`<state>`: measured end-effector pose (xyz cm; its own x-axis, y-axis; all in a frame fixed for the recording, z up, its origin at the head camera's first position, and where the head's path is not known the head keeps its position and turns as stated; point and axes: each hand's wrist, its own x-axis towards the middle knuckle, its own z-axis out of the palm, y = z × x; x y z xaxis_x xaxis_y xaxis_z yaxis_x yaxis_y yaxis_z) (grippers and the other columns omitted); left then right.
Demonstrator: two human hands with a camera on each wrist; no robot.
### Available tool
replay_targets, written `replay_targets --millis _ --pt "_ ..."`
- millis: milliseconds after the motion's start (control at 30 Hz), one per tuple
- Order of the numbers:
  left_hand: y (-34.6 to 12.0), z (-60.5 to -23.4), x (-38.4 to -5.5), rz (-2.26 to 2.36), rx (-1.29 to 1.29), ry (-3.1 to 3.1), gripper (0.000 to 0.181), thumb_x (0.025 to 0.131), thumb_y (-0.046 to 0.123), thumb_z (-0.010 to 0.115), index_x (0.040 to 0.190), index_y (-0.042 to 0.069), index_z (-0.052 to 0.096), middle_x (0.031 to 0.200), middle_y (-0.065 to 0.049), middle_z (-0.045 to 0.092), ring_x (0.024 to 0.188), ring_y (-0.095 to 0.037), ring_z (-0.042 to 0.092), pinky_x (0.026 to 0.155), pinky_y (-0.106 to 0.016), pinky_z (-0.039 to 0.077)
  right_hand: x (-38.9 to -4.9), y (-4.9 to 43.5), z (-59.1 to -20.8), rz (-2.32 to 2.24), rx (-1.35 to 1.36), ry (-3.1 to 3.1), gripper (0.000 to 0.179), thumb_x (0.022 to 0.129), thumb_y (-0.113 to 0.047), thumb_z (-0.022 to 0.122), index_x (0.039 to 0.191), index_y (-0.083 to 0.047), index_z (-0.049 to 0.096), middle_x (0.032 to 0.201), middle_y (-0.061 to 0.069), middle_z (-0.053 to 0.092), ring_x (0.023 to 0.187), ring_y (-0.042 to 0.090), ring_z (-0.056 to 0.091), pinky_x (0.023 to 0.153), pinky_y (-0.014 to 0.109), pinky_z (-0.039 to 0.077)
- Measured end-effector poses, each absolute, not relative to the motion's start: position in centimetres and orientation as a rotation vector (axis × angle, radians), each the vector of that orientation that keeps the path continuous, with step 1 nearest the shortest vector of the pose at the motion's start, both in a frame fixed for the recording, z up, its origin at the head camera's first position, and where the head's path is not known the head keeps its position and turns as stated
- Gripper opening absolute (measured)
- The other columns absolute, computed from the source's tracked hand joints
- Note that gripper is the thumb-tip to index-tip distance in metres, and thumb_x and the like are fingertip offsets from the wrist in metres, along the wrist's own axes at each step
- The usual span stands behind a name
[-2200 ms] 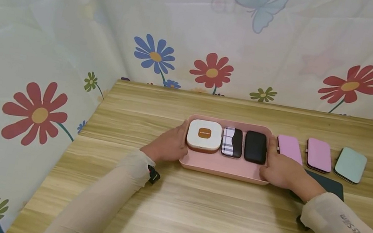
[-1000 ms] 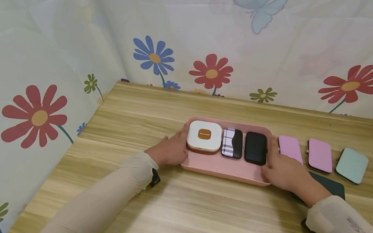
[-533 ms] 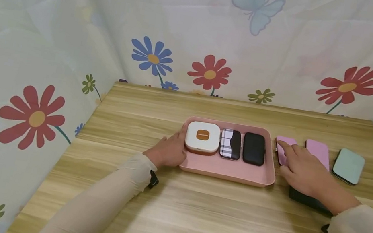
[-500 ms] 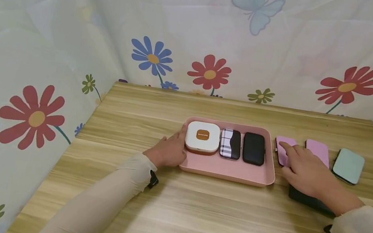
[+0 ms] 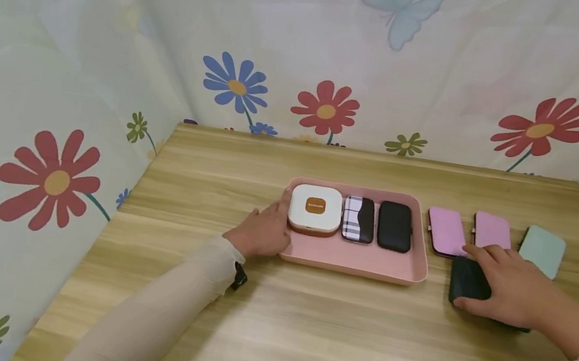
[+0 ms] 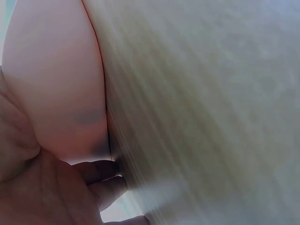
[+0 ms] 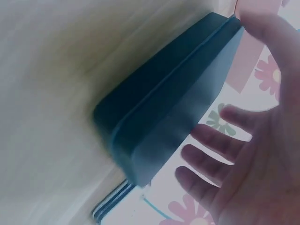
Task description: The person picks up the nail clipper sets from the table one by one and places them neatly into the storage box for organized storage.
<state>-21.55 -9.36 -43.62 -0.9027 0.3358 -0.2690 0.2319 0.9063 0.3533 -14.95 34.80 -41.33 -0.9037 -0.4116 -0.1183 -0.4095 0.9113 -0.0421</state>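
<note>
My left hand (image 5: 263,229) rests against the left end of a pink tray (image 5: 345,260), fingers along its outer wall; the tray's pink side fills part of the left wrist view. In the tray lie a rounded white case (image 5: 313,216) with a brown label, a plaid-and-black case (image 5: 359,219) and a black case (image 5: 395,226). My right hand (image 5: 513,288) is over a dark green case (image 5: 467,279) on the table, partly hiding it. In the right wrist view the thumb (image 7: 262,26) is at one corner of the green case (image 7: 180,103) and the fingers spread beside its upper edge.
Right of the tray lie two flat pink cases, a left one (image 5: 446,232) and a right one (image 5: 492,230), and a mint case (image 5: 542,251), the last two partly behind my right hand. A wood-grain table (image 5: 298,340) meets a flowered curtain (image 5: 290,35) at the back.
My right hand has left the tray's right end, passed over the left pink case and moved right and nearer to the green case. The left hand stays at the tray.
</note>
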Motion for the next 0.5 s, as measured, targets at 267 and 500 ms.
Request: replay_targets --millis 267,500 --pt "-9.6 -43.4 -21.9 0.443 0.400 2.741 0.087 0.095 0.022 0.043 0.160 0.008 -0.014 0.165 -0.017 0.023 0.151 -0.025 0.028 0.120 -0.059 0.019 -14.6 36.6 -41.7 -0.045 -0.649 2.853 0.114 0.065 -0.071 0.080 0.151 -0.010 0.035 0.129 0.022 0.055 0.109 0.041 0.058 0.081 0.054 0.051" --pt "-9.5 -43.5 -21.7 0.467 0.395 2.729 0.087 0.095 0.021 0.043 0.160 0.008 -0.012 0.165 -0.015 0.024 0.151 -0.024 0.028 0.120 -0.058 0.018 -15.0 37.1 -42.0 -0.078 -0.653 2.803 0.112 0.063 -0.060 0.087 0.149 -0.010 0.036 0.123 0.021 0.057 0.102 0.036 0.062 0.077 0.052 0.053"
